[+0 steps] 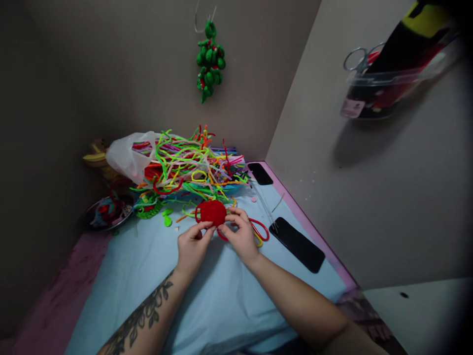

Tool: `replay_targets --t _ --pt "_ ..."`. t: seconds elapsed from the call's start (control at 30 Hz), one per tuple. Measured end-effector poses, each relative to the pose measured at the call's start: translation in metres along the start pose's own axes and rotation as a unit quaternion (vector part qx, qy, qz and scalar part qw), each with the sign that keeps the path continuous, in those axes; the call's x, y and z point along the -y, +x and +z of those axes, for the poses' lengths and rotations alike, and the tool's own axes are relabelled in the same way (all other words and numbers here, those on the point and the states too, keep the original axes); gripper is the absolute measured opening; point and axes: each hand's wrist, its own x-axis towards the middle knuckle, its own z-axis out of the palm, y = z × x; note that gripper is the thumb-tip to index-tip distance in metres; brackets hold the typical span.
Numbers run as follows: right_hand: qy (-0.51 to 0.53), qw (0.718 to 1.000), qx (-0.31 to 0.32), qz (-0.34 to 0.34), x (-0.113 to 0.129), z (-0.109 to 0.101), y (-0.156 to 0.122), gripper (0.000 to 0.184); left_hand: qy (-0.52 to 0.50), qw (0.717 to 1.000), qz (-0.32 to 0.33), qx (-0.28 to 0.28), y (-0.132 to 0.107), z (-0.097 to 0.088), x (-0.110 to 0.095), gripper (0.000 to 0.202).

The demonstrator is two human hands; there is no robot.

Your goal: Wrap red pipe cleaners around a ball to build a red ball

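Note:
A rounded, fuzzy red pipe-cleaner piece (213,213) is held between my two hands above the blue cloth. With thumb and fingertips pinched together, my left hand (192,244) grips its lower edge. My right hand (242,234) has its fingers closed at the right side of the same piece. A red loop sticks out at the piece's left end. Beside my right hand lie a red pipe-cleaner loop (261,230) and a bit of yellow one. Two bright green leaf-like pieces (167,220) rest on the cloth to the left.
Behind is a large heap of coloured pipe cleaners (185,160) with a white plastic bag (133,155). A metal bowl (127,217) stands left. Right are two black phone-like slabs (298,245) (260,173). A green ornament (210,61) and a holder with scissors (356,59) hang on the walls.

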Motion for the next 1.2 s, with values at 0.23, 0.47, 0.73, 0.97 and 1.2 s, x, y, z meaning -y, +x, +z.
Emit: replay_targets --t 0.23,0.47,0.73,0.97,1.2 --pt "0.095 0.993 0.057 0.030 -0.014 -0.001 0.007 0.009 -0.003 1.000 -0.013 0.008 0.000 0.000 -0.001 0.021" --pt "0.205 0.962 0.150 0.095 -0.019 -0.003 0.013 0.024 -0.051 0.995 -0.068 0.046 0.004 -0.002 -0.002 0.024" --pt "0.205 0.961 0.163 0.086 -0.017 -0.006 0.017 0.021 -0.194 0.957 -0.145 0.160 0.012 -0.001 0.005 0.029" --pt "0.067 0.996 0.060 -0.004 -0.009 -0.005 0.008 0.031 -0.131 0.978 -0.132 0.092 0.011 -0.004 -0.002 0.027" --pt "0.093 0.993 0.074 0.015 -0.002 -0.011 0.007 0.005 -0.077 0.989 -0.094 0.081 0.008 -0.003 0.000 0.021"
